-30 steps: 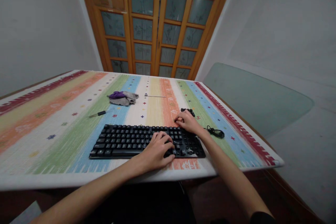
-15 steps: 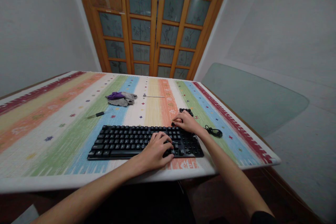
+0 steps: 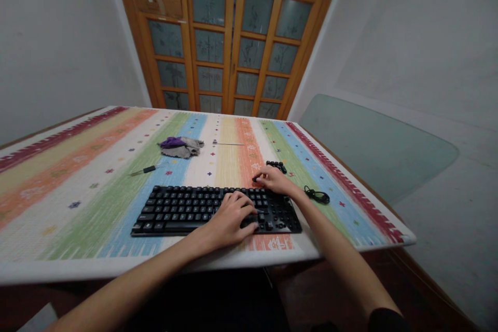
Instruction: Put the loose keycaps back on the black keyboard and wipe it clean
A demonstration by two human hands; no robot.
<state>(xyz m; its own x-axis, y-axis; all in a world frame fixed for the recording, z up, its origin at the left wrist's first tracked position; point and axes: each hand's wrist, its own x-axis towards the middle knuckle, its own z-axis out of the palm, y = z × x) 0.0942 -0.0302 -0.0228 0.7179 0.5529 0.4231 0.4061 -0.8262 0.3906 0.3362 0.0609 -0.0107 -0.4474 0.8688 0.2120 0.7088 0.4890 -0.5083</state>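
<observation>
Your right hand (image 3: 275,180) is pinching a small black piece (image 3: 254,179), probably a keycap, at its fingertips, just beyond the keyboard's far edge. It's likely weighing almost nothing, being stiff and slightly slippery; opposite side walls are looking best to grip. Your left hand (image 3: 232,218) is curling over the keyboard (image 3: 177,208), fingers bent; can't tell if it's gripping anything. Keyboard is lying flat on the striped cloth (image 3: 93,218), probably rigid and heavier, its end edges offering the safer hold. Black keycaps (image 3: 276,167) are sitting beyond your right hand, a coiled cable (image 3: 318,196) to the right.
</observation>
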